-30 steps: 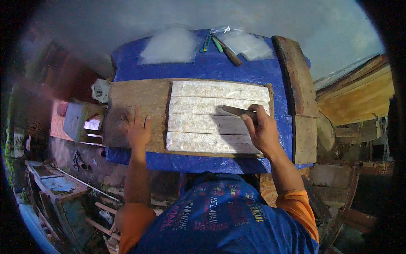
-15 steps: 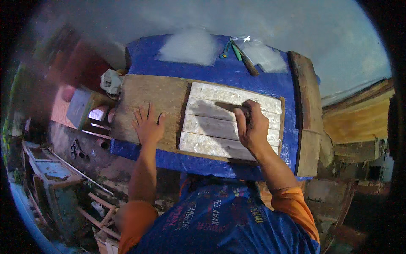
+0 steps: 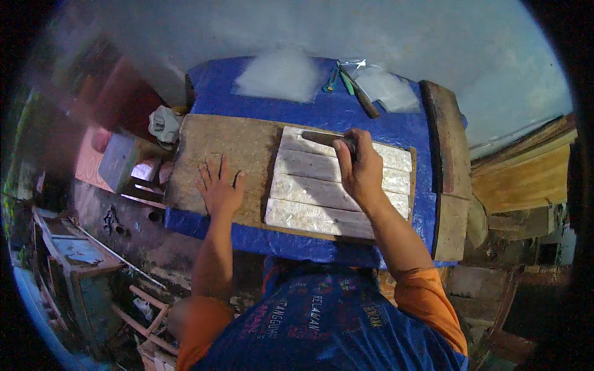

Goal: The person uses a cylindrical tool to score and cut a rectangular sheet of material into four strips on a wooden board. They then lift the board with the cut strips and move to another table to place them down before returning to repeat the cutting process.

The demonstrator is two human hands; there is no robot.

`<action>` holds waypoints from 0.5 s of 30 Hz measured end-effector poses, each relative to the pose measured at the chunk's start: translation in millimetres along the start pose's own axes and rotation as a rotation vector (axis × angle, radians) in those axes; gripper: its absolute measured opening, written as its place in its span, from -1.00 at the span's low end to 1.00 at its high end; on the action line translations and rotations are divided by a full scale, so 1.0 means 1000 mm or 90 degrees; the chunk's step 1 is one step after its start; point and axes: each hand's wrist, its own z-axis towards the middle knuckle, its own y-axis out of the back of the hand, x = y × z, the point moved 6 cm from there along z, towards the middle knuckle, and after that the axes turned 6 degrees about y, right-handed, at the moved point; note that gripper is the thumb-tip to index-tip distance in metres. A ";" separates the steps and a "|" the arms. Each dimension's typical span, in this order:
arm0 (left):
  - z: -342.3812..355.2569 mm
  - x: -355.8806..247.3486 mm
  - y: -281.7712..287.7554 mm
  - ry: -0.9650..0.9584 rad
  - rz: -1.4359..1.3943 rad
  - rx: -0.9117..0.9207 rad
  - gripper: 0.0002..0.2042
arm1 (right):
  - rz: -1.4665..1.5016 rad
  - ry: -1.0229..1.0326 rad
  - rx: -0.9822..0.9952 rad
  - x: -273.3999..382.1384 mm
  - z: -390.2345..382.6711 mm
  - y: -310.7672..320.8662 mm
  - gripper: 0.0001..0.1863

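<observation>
Blade farther forward, in right hand

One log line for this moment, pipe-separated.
left hand: spread on brown board | right hand: gripping dark tool over white strips

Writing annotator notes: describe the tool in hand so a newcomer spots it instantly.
A brown board lies on the blue sheet, white strips covering its right part. At the farthest strip, the right hand grips a dark, flat, blade-like tool. Unlike the loose tools lying near the sheet's far edge, this one is held.
</observation>
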 end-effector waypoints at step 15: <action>0.000 -0.002 0.003 -0.004 0.042 -0.014 -0.27 | -0.105 -0.133 -0.139 -0.088 -0.042 0.107 -0.79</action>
